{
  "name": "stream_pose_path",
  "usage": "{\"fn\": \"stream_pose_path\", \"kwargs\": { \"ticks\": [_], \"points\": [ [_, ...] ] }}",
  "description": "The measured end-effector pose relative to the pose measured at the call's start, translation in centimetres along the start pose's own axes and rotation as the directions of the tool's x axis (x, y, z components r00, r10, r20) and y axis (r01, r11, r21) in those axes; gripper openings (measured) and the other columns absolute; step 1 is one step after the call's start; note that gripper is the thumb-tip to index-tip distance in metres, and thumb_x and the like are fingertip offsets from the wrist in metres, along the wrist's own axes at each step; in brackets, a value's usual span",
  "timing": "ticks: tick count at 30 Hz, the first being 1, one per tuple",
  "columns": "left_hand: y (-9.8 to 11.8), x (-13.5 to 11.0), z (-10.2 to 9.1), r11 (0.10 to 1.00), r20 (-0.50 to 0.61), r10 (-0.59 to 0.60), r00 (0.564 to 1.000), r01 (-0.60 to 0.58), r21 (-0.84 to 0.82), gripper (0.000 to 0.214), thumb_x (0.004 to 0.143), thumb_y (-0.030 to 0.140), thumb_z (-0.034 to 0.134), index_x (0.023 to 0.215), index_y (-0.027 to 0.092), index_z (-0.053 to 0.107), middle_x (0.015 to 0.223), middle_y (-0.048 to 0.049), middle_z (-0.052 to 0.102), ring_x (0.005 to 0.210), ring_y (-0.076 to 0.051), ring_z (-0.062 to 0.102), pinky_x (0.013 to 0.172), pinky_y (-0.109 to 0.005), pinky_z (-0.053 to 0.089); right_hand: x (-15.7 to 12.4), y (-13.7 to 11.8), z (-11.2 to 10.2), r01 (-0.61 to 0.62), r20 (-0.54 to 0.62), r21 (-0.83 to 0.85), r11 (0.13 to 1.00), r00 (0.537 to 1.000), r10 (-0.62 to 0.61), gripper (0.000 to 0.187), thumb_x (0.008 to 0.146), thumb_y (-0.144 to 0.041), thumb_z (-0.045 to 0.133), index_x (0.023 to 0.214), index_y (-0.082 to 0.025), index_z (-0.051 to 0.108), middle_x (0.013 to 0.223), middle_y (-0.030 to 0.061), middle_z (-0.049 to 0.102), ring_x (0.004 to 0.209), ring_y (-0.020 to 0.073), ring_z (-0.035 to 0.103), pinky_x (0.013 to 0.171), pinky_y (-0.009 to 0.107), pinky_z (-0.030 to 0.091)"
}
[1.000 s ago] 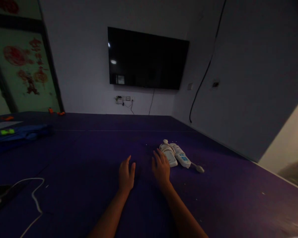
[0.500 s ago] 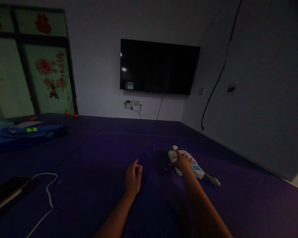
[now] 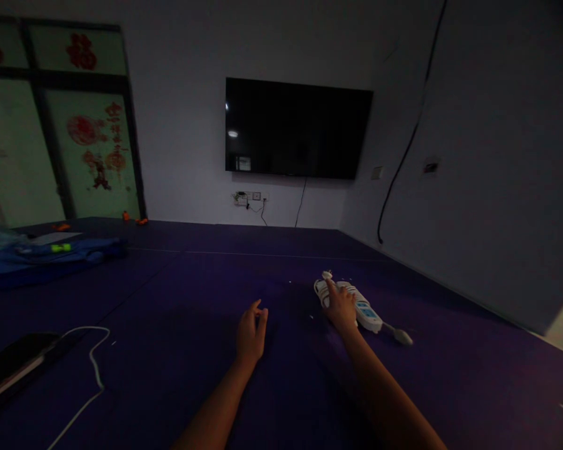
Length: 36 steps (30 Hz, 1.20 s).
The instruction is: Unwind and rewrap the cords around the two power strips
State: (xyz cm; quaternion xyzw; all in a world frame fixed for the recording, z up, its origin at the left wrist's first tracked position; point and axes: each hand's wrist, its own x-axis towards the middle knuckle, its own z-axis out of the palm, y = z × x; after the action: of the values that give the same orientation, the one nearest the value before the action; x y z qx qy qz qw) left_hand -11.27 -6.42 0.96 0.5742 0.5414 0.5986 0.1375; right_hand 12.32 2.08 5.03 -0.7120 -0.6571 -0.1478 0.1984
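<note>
Power strips (image 3: pixel 368 315): the right hand (image 3: pixel 341 306) has just reached them, fingers spread, can't tell if gripping; left hand (image 3: pixel 252 332) half-open, empty.

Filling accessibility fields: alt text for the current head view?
A person's right hand partly covers two white power strips wrapped in cords on a purple surface; the left hand, apart from them, is empty. A dark television hangs on the far wall.

Head camera: looks forward, down across near purple surface (image 3: pixel 291 375) toward far wall-mounted television (image 3: pixel 298 129).
</note>
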Motion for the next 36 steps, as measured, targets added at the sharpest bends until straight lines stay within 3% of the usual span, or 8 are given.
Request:
{"fn": "stream_pose_path", "kwargs": {
  "ticks": [5,11,13,15,18,23,27,36],
  "points": [
    [0.4,0.1,-0.1,0.992,-0.008,-0.083,0.997,0.082,-0.099,0.051,0.085,0.052,0.041,0.117,0.016,0.056,0.094,-0.0099,0.066,0.094,-0.023,0.061,0.089,-0.041,0.043,-1.6,-1.4,-1.7,0.05,-0.119,0.297,0.954,0.993,-0.015,0.072,0.071,-0.023,0.059,0.139,-0.02,0.034,0.119,0.0155,0.049,0.107,0.0319,0.049,0.091,0.043,0.036],
    [1.3,-0.5,-0.5,0.958,0.034,-0.142,0.989,0.146,-0.248,0.062,0.081,0.063,0.04,0.115,0.014,0.057,0.096,-0.0121,0.067,0.085,-0.021,0.064,0.077,-0.035,0.048,-5.9,-6.9,-3.8,0.264,-0.289,0.716,0.646,0.955,-0.069,0.083,0.066,-0.023,0.06,0.141,-0.014,0.028,0.122,0.0129,0.05,0.108,0.0257,0.052,0.092,0.036,0.042],
    [1.9,-0.9,-0.4,0.853,0.099,-0.263,0.96,0.28,-0.44,0.072,0.078,0.07,0.036,0.118,0.013,0.053,0.098,-0.0132,0.067,0.078,-0.02,0.065,0.066,-0.032,0.05,-7.7,-8.4,-4.2,0.287,-0.295,0.761,0.581,0.952,-0.084,0.082,0.065,-0.021,0.059,0.141,-0.016,0.029,0.124,0.012,0.049,0.111,0.0254,0.05,0.093,0.036,0.042],
    [2.6,-1.3,-0.1,0.644,0.247,-0.374,0.894,0.442,-0.624,0.078,0.075,0.074,0.037,0.12,0.012,0.051,0.1,-0.0144,0.066,0.077,-0.021,0.066,0.062,-0.031,0.05,-9.2,-9.4,-4.5,0.278,-0.274,0.799,0.534,0.958,-0.09,0.084,0.063,-0.019,0.059,0.141,-0.018,0.03,0.123,0.0108,0.049,0.113,0.0252,0.049,0.095,0.036,0.042],
    [3.7,-1.7,0.5,0.477,0.369,-0.352,0.86,0.504,-0.72,0.074,0.071,0.071,0.05,0.116,0.012,0.054,0.105,-0.0143,0.066,0.088,-0.024,0.066,0.073,-0.034,0.051,-10.8,-10.2,-4.8,0.256,-0.241,0.826,0.501,0.966,-0.096,0.082,0.061,-0.017,0.059,0.139,-0.02,0.033,0.122,0.0104,0.049,0.114,0.0252,0.048,0.097,0.037,0.041],
    [4.2,-2.1,1.2,0.528,0.289,-0.332,0.898,0.431,-0.732,0.067,0.06,0.05,0.075,0.113,0.013,0.056,0.111,-0.0135,0.065,0.102,-0.026,0.062,0.089,-0.035,0.047,-11.6,-10.6,-4.3,0.261,-0.224,0.831,0.491,0.965,-0.134,0.073,0.066,-0.016,0.056,0.136,-0.019,0.039,0.125,0.0128,0.046,0.113,0.0251,0.048,0.096,0.038,0.042],
    [3.9,-2.2,1.1,0.485,0.327,-0.349,0.878,0.468,-0.739,0.065,0.061,0.049,0.075,0.113,0.014,0.056,0.111,-0.0133,0.065,0.1,-0.026,0.063,0.088,-0.034,0.047,-11.8,-10.8,-3.8,0.294,-0.248,0.82,0.49,0.956,-0.158,0.076,0.064,-0.013,0.057,0.137,-0.021,0.037,0.127,0.0125,0.045,0.115,0.0266,0.047,0.095,0.041,0.042],
    [4.3,-1.6,0.5,0.465,0.24,-0.404,0.883,0.424,-0.777,0.06,0.057,0.04,0.079,0.108,0.015,0.059,0.103,-0.0111,0.069,0.091,-0.025,0.066,0.082,-0.034,0.049,-11.9,-10.8,-4.2,0.381,-0.302,0.816,0.435,0.922,-0.241,0.079,0.064,-0.012,0.058,0.138,-0.024,0.035,0.133,0.0106,0.04,0.123,0.026,0.041,0.102,0.042,0.037]
  ]
}}
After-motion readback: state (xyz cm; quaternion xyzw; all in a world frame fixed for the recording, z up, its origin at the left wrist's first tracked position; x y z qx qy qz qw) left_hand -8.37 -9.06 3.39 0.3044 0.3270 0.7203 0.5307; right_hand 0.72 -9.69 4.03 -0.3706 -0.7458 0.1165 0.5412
